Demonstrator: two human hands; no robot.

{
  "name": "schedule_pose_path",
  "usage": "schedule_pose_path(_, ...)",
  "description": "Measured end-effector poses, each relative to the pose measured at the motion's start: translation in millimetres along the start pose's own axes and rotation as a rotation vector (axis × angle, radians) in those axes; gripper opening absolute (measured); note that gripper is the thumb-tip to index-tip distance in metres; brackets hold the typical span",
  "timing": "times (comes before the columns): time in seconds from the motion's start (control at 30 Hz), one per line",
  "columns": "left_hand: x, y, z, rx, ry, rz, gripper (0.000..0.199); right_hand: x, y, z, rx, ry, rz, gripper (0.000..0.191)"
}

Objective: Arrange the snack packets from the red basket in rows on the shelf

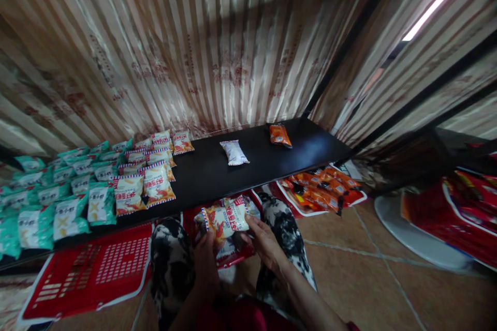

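Observation:
Between my knees, I hold a white-and-orange snack bag point(225, 221) with red print, its front facing up. My left hand point(205, 248) grips its lower left edge, while the fingers of my right hand point(262, 235) pinch its right end. Beneath it, a red basket point(236, 261) holds more snack bags, mostly hidden by my hands and the held bag. In front, on the black shelf point(209, 176), similar white-and-orange bags point(159, 181) lie in rows. A single bag with its pale side up point(234, 152) lies apart from them.
Teal-and-white bags point(70, 214) fill the shelf's left end. One orange bag point(279, 135) lies toward the right. A red basket point(93, 269) stands at lower left; another basket, right of my knee, holds orange packets point(322, 189). A striped curtain point(233, 36) hangs behind the shelf.

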State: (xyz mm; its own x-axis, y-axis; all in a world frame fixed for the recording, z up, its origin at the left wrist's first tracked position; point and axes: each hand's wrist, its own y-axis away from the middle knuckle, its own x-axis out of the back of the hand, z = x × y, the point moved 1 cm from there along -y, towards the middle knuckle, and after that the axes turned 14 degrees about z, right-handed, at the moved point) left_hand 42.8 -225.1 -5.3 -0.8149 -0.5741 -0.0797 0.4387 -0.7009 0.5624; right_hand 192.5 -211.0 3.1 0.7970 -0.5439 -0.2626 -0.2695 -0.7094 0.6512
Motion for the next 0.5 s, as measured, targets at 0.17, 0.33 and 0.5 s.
schedule_pose_path(0.17, 1.9, 3.1, -13.2, 0.108, 0.024, -0.067, 0.041, 1.0, -6.4, -6.8, 0.051, -0.014, 0.041, 0.031)
schedule_pose_path(0.33, 1.9, 4.8, -22.1, 0.136, 0.006, -0.162, 0.039, -0.5, -8.2, -12.0, 0.083, -0.029, 0.087, 0.032)
schedule_pose_path(0.5, -1.5, 7.6, -25.9, 0.155, 0.02, -0.176, 0.04, -2.7, -3.0, -15.3, 0.147, 0.007, 0.064, 0.041)
